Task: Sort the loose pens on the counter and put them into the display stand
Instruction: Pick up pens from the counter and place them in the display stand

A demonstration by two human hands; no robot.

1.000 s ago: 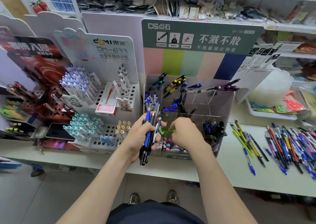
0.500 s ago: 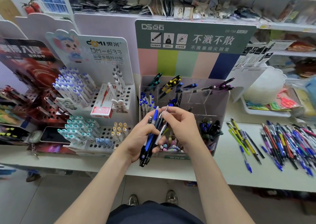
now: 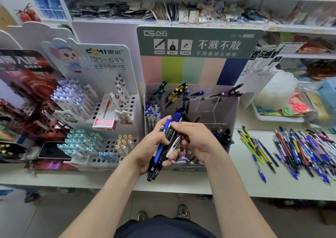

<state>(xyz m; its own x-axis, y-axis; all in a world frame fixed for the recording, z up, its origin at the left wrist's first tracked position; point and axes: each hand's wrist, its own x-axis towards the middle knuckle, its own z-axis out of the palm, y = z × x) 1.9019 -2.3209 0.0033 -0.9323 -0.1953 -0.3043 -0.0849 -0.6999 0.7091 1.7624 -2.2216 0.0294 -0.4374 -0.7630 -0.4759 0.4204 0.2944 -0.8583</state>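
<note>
My left hand [image 3: 149,150] grips a bundle of blue, black and white pens [image 3: 161,152], held upright in front of the clear display stand [image 3: 223,106]. My right hand [image 3: 196,139] reaches across to the bundle, its fingertips pinching the top of one pen near the pen tips. The stand has a green header and several compartments holding dark, yellow and blue pens. A big heap of loose pens [image 3: 305,150] lies on the white counter [image 3: 272,188] at the right, with a few yellow and blue ones [image 3: 254,146] set apart nearer the stand.
A white peg-hole pen display [image 3: 101,121] with a red box stands left of the stand, beside a red display [image 3: 27,114]. A phone [image 3: 52,150] lies at its foot. White trays [image 3: 278,99] sit at the back right. Stocked shelves run behind.
My right hand has risen out of the stand's front compartment and come to the pen bundle, now pinching one pen at its top. My left hand keeps its grip on the bundle.
</note>
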